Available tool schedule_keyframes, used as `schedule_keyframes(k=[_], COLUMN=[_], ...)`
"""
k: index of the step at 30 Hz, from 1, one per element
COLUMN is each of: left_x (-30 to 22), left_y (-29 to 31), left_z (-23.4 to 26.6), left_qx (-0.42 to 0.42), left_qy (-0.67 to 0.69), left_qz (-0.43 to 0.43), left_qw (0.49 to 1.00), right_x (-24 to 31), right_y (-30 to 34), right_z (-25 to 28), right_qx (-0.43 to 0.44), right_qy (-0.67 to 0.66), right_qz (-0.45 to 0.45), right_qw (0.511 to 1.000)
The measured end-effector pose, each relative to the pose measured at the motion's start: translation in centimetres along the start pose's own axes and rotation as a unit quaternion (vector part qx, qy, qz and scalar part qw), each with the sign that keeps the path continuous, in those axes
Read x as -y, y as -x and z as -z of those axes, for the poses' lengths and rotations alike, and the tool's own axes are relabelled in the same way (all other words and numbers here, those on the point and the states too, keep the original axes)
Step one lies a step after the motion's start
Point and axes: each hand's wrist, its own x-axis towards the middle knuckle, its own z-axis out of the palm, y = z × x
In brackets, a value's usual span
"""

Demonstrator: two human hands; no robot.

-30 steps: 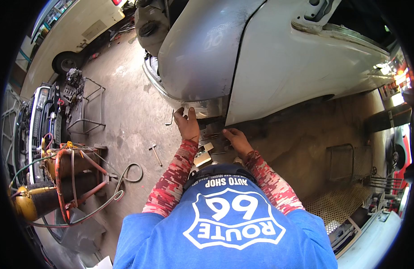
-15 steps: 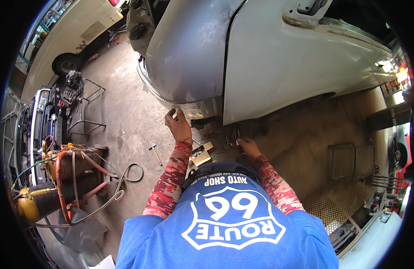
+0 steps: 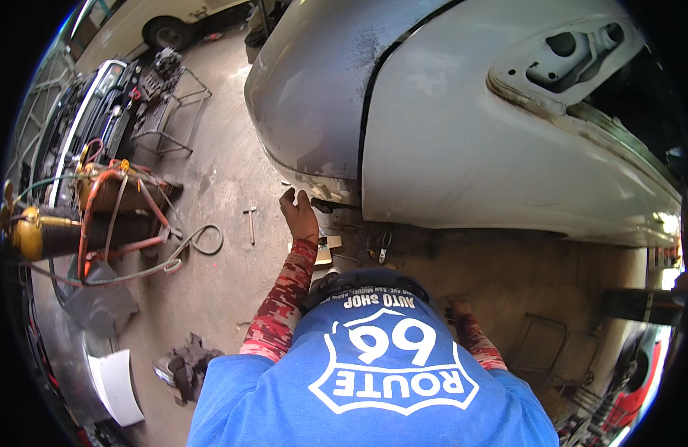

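My left hand is raised close to the lower edge of a grey car fender. Its thumb and fingers are bent but apart, and I see nothing between them. A small pale piece shows just past the fingertips; whether it touches them is unclear. My right hand is low beside my body, dark and partly hidden, so its fingers do not show clearly. On the ground below the fender lie pliers and an open small box, partly covered by my left forearm.
A white car door panel adjoins the fender. On the floor at left lies a hammer. Further left stand a red-framed cart with a gas cylinder, a looping hose and a metal stand. A wire-frame rack is at right.
My right hand has drawn back from beside the pliers to near my right side. My left hand stays near the fender's lower edge. The whole view has shifted and turned.
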Motion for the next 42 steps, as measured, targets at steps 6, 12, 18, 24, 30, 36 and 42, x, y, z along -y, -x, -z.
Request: schedule_keyframes(k=[6,12,18,24,30,36,42], left_x=[7.0,13.9,18.2,11.0,1.2,-5.6,-6.6], left_y=[3.5,9.1,11.1,7.6,-2.8,-16.7,-21.3], left_z=[2.4,7.9,12.8,12.7,15.5,20.8,6.5], left_qx=[-0.097,-0.157,-0.156,-0.207,-0.197,-0.097,0.015], left_qy=[-0.132,-0.195,-0.129,0.201,0.39,0.301,0.1], left_qz=[0.031,0.218,0.316,0.416,0.339,0.236,0.273], left_qw=[0.986,0.943,0.927,0.862,0.833,0.919,0.957], right_x=[6.2,14.6,18.9,25.6,28.7,28.4,27.1], right_y=[-5.6,-6.9,-0.1,12.1,20.6,21.8,21.9], right_z=[1.3,-2.8,-6.0,-15.8,-25.3,-30.0,-32.4], right_qx=[0.107,0.141,0.211,0.375,0.502,0.388,0.277], right_qy=[-0.004,0.072,0.223,0.379,0.124,-0.157,-0.277], right_qz=[0.099,0.177,0.232,0.409,0.233,0.182,0.245], right_qw=[0.989,0.971,0.923,0.741,0.824,0.89,0.887])
